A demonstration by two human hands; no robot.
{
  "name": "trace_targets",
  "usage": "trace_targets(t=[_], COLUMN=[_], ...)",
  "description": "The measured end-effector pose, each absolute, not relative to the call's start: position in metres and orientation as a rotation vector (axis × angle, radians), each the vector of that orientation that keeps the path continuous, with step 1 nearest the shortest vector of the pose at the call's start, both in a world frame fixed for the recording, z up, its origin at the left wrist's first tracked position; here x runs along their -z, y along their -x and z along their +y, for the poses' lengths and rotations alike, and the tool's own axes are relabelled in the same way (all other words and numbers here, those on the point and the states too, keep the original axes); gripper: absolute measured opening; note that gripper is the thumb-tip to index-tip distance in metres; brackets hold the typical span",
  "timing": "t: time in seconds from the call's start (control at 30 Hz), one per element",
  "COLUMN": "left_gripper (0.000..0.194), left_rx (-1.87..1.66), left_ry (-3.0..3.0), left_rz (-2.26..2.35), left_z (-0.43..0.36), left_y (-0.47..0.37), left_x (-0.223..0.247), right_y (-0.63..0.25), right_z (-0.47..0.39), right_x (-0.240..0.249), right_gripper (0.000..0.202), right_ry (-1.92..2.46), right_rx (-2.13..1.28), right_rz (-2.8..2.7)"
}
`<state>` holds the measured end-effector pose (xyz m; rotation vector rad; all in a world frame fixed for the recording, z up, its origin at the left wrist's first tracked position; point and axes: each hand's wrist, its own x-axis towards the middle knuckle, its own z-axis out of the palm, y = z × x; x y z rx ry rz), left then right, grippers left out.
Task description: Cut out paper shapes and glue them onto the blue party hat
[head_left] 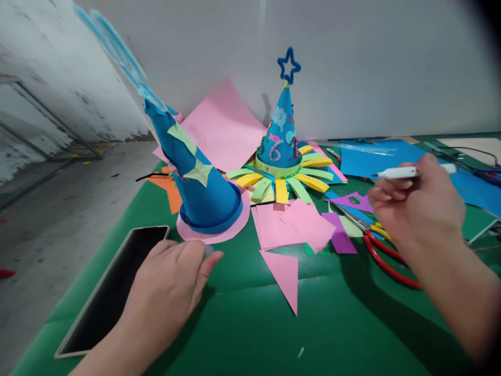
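Observation:
In my right hand (pixel 426 203), raised above the table's right side, is a slim white marker (pixel 397 173) with its dark tip pointing left. My left hand (pixel 172 279) is closed around a small grey piece (pixel 208 251), mostly hidden by the fingers, perhaps a cap. Just beyond that hand a blue paper cone hat (pixel 207 193) stands on a pink round brim (pixel 238 230). Pale green stars and a light-blue pipe-cleaner shape decorate it. Farther back stands a second blue cone hat (pixel 278 136) with a 6, a yellow-and-green strip brim and a dark-blue star on top.
A phone (pixel 117 282) lies beside my left forearm at the table's left edge. Red-handled scissors (pixel 385 261) lie below my right hand. Pink paper pieces (pixel 282 227), purple scraps (pixel 342 235) and blue sheets (pixel 368 156) are spread over the green table (pixel 250 334).

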<state>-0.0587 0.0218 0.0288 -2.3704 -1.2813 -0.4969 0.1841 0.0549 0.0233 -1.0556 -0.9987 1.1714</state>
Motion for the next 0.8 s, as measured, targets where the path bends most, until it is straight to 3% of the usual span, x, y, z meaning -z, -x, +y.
trace_targets(t=[0.1,0.3,0.43,0.63,0.8], left_gripper=[0.036,0.025,0.023,0.032,0.039], left_rx=[0.583,0.527,0.504,0.183,0.133], left_ry=[2.525,3.025,2.931,2.922,2.933], left_rz=[-1.402,-1.06,-1.091,-1.031,-1.076], left_z=[0.016,-0.003,-0.014,-0.013,-0.013], left_y=[0.053,0.015,0.016,0.012,0.009], left_x=[-0.023,-0.01,0.014,0.024,0.031], right_y=[-0.193,-0.196,-0.187,-0.181,-0.18], right_z=[0.059,0.051,0.036,0.027,0.025], right_x=[-0.026,-0.014,0.008,0.023,0.025], right_gripper=[0.025,0.02,0.022,0.01,0.011], right_ry=[1.058,1.011,1.053,1.058,1.125], right_rx=[-1.155,-1.263,-1.415,-1.396,-1.354], right_rz=[-0.941,-0.712,-0.828,-0.96,-1.063])
